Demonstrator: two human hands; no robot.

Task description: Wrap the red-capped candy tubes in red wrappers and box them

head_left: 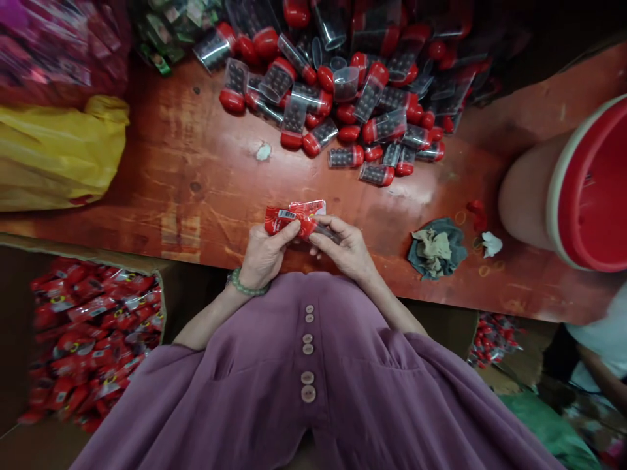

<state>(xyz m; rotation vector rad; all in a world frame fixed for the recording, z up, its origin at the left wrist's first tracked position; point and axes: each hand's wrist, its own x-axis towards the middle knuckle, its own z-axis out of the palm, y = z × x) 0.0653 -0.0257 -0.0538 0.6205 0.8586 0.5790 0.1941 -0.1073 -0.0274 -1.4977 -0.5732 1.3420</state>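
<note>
In front of my body, just above the table's near edge, my two hands meet. My left hand pinches a red printed packet with a barcode label, the thumb pressed on its face. A clear tube with a red end sits in the fingers of my right hand, its red end against the packet. Whether that end is inside the packet, I cannot tell. Behind the fingers shows a red-and-white printed piece, partly hidden.
Clear tubes with red caps and dark beads are heaped at the back. Red packets fill a carton at lower left. A yellow bag lies left; a pale bucket with red inside and crumpled cloth stand right. Another person's arm shows.
</note>
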